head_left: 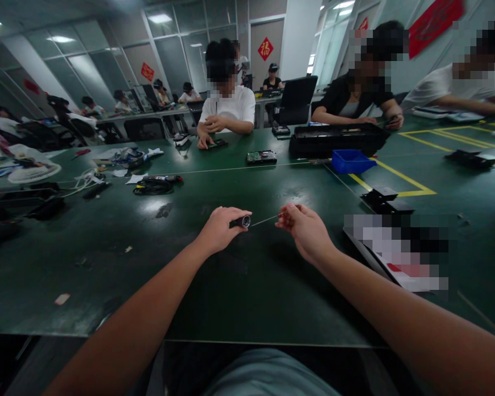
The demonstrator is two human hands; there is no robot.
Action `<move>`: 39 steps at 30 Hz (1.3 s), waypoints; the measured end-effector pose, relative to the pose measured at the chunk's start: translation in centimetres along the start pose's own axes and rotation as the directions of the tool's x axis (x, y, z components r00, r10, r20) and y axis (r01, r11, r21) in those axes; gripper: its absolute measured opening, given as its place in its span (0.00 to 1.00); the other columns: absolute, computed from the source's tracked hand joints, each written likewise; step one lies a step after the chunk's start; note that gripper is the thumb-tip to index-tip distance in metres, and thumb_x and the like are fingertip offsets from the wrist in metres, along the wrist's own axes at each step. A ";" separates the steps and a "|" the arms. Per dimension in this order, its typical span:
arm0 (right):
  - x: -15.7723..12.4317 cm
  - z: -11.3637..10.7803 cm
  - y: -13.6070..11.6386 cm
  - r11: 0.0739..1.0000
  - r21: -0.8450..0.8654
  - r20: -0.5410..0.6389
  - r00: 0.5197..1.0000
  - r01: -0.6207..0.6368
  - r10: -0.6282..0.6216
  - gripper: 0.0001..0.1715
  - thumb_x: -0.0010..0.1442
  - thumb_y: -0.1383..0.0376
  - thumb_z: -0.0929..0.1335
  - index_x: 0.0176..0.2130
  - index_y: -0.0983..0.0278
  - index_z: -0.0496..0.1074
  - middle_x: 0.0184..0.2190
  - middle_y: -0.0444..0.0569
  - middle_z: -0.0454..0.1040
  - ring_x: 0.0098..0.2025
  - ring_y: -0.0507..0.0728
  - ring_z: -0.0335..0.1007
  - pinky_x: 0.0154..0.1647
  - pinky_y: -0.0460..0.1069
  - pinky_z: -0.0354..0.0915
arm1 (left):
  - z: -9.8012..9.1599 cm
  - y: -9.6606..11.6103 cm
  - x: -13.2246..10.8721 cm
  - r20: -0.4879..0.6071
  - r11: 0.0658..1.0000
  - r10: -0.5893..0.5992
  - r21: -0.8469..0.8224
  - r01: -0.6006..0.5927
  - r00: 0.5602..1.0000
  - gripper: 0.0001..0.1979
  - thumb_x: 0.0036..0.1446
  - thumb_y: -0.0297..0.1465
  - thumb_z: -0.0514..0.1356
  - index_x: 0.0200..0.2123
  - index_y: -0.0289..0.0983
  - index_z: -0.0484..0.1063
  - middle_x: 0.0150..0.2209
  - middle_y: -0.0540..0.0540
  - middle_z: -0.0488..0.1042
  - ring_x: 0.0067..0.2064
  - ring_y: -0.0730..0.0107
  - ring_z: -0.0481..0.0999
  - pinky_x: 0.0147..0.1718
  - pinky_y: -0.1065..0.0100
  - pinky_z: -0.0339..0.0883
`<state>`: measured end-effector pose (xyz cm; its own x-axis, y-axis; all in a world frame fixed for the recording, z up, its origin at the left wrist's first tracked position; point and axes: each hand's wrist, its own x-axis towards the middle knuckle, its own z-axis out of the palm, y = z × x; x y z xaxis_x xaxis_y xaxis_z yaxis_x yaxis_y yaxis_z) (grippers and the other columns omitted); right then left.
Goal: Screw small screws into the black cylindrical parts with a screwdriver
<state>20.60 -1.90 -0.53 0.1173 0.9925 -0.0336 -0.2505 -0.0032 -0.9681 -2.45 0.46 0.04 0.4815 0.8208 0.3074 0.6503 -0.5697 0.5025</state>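
left forearm and right forearm come in over the table's near edge, elbows wide, wrists converging above its middle. left hand pinches a small black cylinder, silver end facing right. right hand pinches a red-handled screwdriver, thin shaft meeting that end. i'd judge it best to hold the cylinder steady and keep the shaft in line.

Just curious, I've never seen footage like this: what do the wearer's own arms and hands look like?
The left forearm and right forearm are bare, with no sleeves in view. The left hand and right hand wear no gloves. No watch, bracelet, ring or marking shows on either.
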 end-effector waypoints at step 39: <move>-1.6 0.0 -1.0 0.734 -0.569 0.170 0.926 0.371 -0.336 0.13 0.68 0.55 0.63 0.39 0.60 0.70 0.33 0.48 0.76 0.37 0.58 0.74 0.40 0.55 0.66 | 0.7 0.3 -0.1 0.060 0.994 -0.104 0.021 0.103 0.993 0.20 0.56 0.31 0.68 0.53 0.43 0.77 0.48 0.45 0.79 0.50 0.56 0.76 0.54 0.53 0.65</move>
<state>20.63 -3.48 0.52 0.0292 0.9412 0.3366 0.4066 0.2965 -0.8642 -1.93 0.15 -0.43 0.4460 0.8714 0.2043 0.7086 -0.4833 0.5141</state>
